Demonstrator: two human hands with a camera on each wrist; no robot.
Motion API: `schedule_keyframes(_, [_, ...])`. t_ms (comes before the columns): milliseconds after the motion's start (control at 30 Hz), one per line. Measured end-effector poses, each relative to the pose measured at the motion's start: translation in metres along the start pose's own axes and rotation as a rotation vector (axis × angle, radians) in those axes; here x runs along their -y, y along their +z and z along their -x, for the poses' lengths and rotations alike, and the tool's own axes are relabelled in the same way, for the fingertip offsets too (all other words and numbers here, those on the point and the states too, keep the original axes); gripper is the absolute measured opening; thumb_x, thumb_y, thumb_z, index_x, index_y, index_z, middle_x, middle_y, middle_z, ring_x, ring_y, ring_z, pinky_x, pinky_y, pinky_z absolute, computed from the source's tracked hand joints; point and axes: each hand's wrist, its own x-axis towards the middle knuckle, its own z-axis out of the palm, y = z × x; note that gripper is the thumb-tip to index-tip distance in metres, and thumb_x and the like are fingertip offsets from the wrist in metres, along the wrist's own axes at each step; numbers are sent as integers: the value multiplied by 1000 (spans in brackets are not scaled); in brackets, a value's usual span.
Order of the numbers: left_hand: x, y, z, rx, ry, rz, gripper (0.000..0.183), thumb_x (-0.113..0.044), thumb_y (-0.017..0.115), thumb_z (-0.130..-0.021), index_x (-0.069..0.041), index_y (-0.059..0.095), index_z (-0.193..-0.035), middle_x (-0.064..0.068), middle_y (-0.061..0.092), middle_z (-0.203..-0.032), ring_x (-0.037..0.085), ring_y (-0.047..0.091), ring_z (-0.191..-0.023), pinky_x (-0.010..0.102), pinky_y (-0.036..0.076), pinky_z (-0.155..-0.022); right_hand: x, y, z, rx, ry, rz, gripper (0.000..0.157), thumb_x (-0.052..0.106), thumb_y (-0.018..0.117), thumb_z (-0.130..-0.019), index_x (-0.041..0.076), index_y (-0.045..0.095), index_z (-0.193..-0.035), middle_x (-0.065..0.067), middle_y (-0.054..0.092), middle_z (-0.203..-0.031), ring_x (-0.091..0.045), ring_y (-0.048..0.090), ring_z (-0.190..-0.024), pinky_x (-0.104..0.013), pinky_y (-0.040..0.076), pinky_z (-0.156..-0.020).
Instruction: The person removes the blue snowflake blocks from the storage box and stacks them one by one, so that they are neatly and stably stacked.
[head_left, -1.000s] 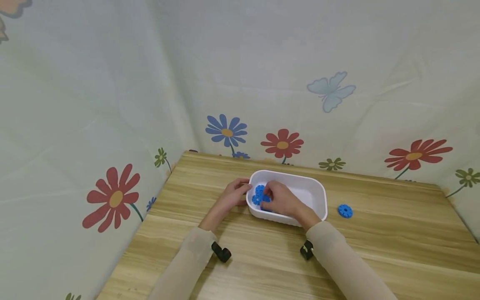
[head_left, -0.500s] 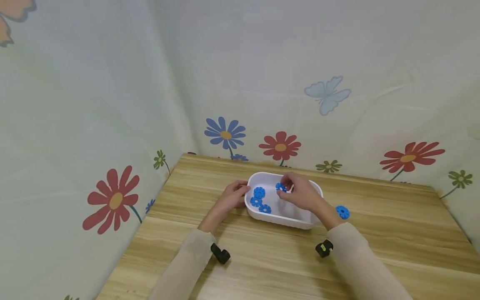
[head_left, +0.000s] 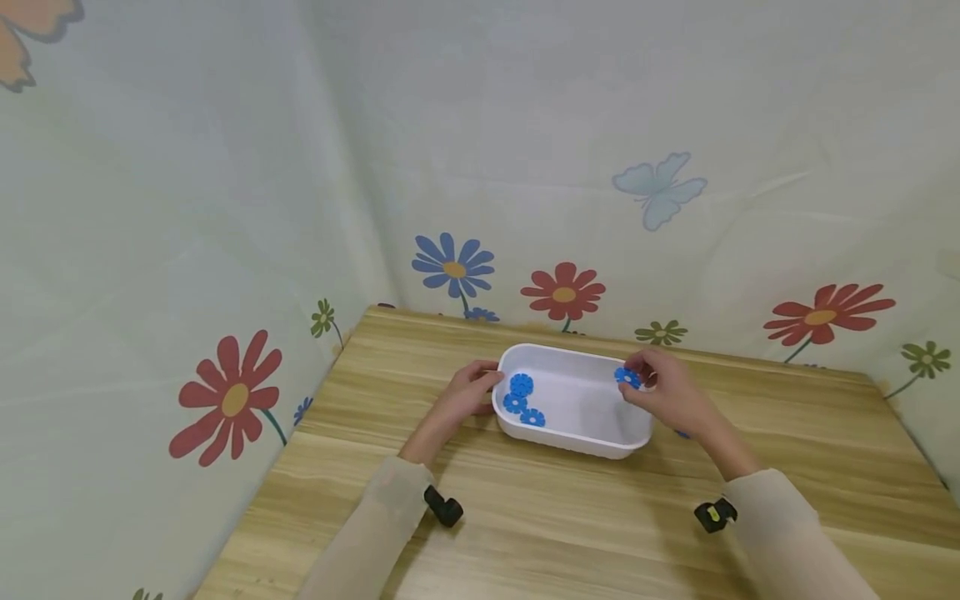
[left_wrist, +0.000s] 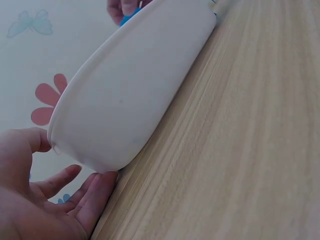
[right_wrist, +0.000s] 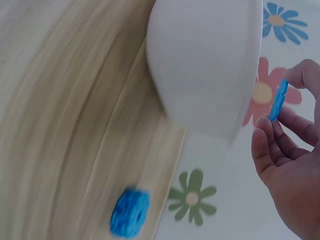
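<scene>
At the left end of a white plastic tub [head_left: 577, 442], my left hand [head_left: 467, 389] holds it steady. In the left wrist view the thumb is at the rim and lower fingers [left_wrist: 97, 200] touch the wall near the base. My right hand [head_left: 671, 396] pinches a blue notched snowflake disc [head_left: 627, 378] by its edge, over the tub's right end. The right wrist view shows this disc [right_wrist: 279, 100] edge-on between thumb and fingers. Inside the tub, at its left end, lie several more blue discs [head_left: 515, 403].
A thick blue piece [right_wrist: 130, 212], like stacked discs, lies on the wooden table [head_left: 570, 525] right of the tub; my right hand mostly hides it in the head view. A flower-printed cloth wall [head_left: 525, 167] rises behind and left of the table.
My right hand has lifted a blue disc from the discs at the tub's left end and carried it right, to the right rim. My left hand has stayed at the tub.
</scene>
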Motion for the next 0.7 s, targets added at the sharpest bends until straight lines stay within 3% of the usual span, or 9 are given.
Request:
schedule_keyframes(167, [0, 1, 0, -5, 1, 1, 46, -36, 61, -108, -10, 58, -146, 14, 60, -142, 26, 66, -118, 38, 62, -92, -10, -18, 16, -23, 41, 40, 31, 11, 82, -93, -6, 68, -115, -14, 69, -102, -26, 63, -89, -32, 58, -77])
schedule_keyframes(500, [-2, 2, 1, -3, 1, 4, 45, -33, 60, -108, -9, 57, -146, 15, 60, -141, 26, 66, -117, 37, 63, -90, -37, -34, 41, -23, 108, 125, 38, 16, 82, -93, -9, 68, -119, -18, 69, -105, -32, 64, -94, -49, 59, -81])
schedule_keyframes(700, [-2, 2, 2, -2, 23, 2, 46, -34, 60, -109, -8, 57, -147, 15, 60, -140, 26, 66, -117, 37, 63, -90, -53, -35, 59, -28, 123, 187, 36, 17, 85, -91, -7, 71, -114, -14, 65, -100, -30, 63, -90, -42, 58, -75])
